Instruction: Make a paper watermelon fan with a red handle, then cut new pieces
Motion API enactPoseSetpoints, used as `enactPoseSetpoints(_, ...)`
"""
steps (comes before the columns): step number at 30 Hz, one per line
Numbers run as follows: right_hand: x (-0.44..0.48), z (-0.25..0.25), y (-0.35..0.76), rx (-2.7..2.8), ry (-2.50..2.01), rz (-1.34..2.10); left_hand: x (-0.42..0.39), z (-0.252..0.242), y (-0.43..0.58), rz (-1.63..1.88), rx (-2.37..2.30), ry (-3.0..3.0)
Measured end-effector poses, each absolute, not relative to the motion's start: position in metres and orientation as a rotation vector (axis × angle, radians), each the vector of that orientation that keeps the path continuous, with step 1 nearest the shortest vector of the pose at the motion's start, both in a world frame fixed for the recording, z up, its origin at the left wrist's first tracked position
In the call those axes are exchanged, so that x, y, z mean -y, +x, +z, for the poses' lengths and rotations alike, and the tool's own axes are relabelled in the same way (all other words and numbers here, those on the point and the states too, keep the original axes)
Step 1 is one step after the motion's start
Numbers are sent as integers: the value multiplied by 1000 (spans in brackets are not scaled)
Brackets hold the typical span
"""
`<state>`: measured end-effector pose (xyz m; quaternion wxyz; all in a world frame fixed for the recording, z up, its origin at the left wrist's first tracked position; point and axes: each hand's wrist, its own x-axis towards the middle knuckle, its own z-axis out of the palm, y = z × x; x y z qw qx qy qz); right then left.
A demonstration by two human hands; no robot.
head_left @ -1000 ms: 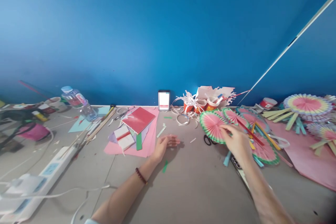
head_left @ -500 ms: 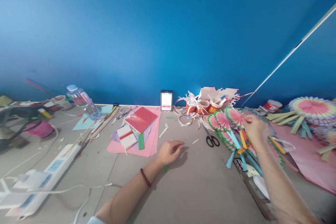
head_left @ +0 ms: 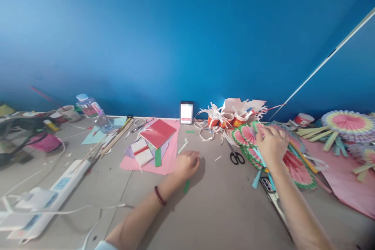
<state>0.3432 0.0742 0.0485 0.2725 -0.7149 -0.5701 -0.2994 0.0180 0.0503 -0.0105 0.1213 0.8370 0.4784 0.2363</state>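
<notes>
My right hand (head_left: 272, 145) reaches over the pile of pink paper fans with green edges (head_left: 243, 136). Its fingers close on the rim of a pleated paper fan (head_left: 255, 126), and the hand hides much of that fan. Teal paper tassels (head_left: 256, 179) hang from the pile towards me. Another pink and green fan (head_left: 301, 170) lies to the right of my wrist. My left hand (head_left: 187, 164) rests on the grey table, loosely curled, with nothing seen in it. A green paper scrap (head_left: 186, 186) lies beside its wrist.
Black-handled scissors (head_left: 237, 158) lie left of the fans. Red cups (head_left: 240, 118) with paper strips stand by the blue wall. A red packet (head_left: 158, 133) rests on pink paper (head_left: 172, 152). At left are a bottle (head_left: 102, 120) and a power strip (head_left: 51, 199); a phone (head_left: 268, 184) lies near my right forearm.
My right hand has moved left across the fan pile with a fan in its fingers, uncovering the fan at its right. My left hand has drawn back slightly left, its fingers more curled.
</notes>
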Motion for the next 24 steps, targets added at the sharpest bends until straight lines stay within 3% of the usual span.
enactPoseSetpoints(3, -71, 49, 303, 1727, -1695, -670, -62, 4, 6, 522, -1624, 2489)
enactPoseSetpoints(7, -59, 33, 236, 2050, -1432, -158, -80, 4, -20, 260, -1842, 2574)
enactPoseSetpoints(13, -11, -10, 141, 2587, -1146, 479, -87, -28, -51, 412, -1939, 2666)
enactPoseSetpoints(17, -8, -27, 114, 2716, -1010, 504, -90, -47, -62, 481, -1913, 2607)
enactPoseSetpoints(24, -79, -37, 123, 2619, -1207, 306, -93, -51, -69, 620, -1889, 2412)
